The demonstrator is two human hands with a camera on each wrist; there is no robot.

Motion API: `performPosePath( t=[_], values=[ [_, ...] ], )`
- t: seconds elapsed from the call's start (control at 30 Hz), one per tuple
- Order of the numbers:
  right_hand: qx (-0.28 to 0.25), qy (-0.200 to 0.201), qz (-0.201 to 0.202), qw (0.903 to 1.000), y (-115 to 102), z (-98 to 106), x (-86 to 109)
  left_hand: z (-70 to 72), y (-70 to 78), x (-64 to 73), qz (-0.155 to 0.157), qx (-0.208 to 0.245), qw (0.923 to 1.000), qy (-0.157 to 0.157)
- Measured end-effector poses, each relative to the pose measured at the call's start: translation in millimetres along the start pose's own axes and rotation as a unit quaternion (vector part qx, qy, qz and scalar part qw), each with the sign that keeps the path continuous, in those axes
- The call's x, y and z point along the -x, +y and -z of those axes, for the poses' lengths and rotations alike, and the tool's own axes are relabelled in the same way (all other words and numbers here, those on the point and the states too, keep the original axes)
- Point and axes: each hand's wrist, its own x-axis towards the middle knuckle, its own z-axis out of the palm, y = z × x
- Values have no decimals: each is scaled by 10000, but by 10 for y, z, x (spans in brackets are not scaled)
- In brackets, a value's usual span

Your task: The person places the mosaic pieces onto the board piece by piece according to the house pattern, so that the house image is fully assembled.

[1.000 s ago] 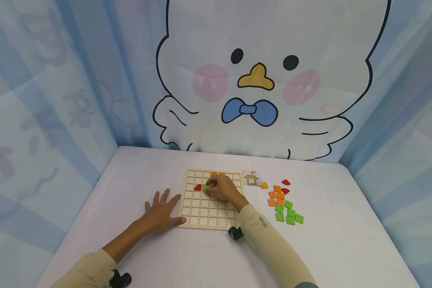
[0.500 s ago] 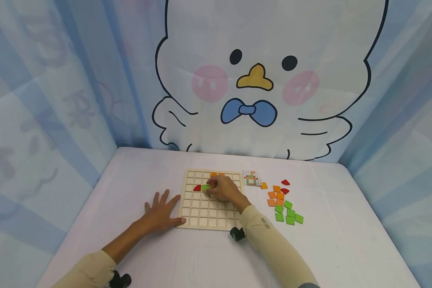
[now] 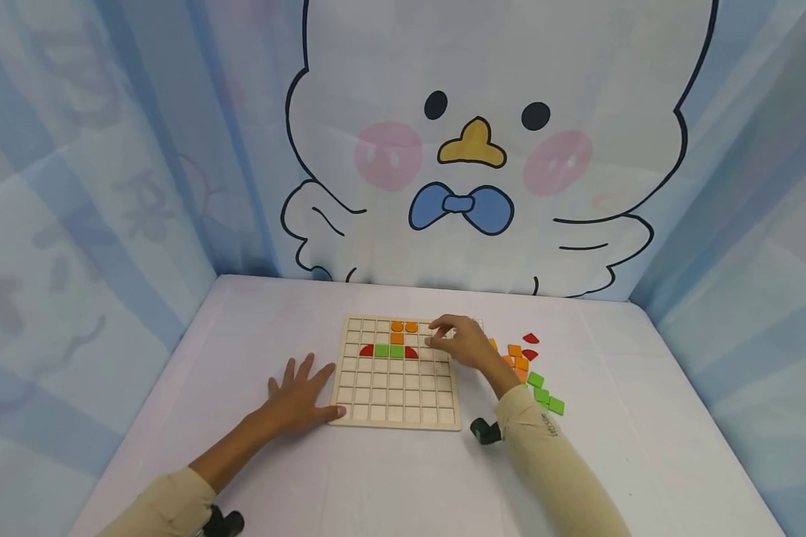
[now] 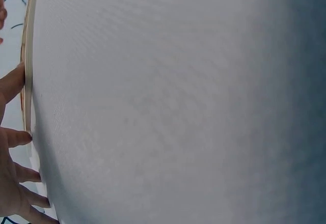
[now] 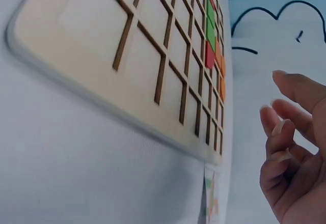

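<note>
A wooden grid board (image 3: 396, 391) lies on the table. In its upper cells sit two round orange pieces (image 3: 412, 327), an orange square tile (image 3: 397, 338) and two green square tiles (image 3: 389, 350), with a red curved-edged piece (image 3: 411, 353) at each end of the green pair. My left hand (image 3: 298, 395) rests with fingers spread at the board's left edge, thumb touching its lower left corner. Over the board's upper right edge hovers my right hand (image 3: 466, 344), fingers loosely bent and nothing between them in the right wrist view.
Right of the board are loose orange tiles (image 3: 514, 350), green tiles (image 3: 541, 395) and two red pieces (image 3: 530, 354). A small printed pattern card (image 5: 211, 196) lies at the board's edge, mostly hidden by the right hand in the head view. Curtains (image 3: 94, 224) enclose the table.
My right hand has let go at the green tiles and moved right, uncovering the second green tile, the right-hand red piece and the orange square. The left hand stays put.
</note>
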Motion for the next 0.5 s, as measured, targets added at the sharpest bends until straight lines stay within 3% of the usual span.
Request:
performPosePath(
  t=[0.23,0.5],
  values=[
    [-366,-106,-309,9988,331,380,250,6,27,15,-15,-11,10000,16],
    [-343,137,-814,9960,690,711,530,11,28,25,-23,65,10000,39]
  ],
)
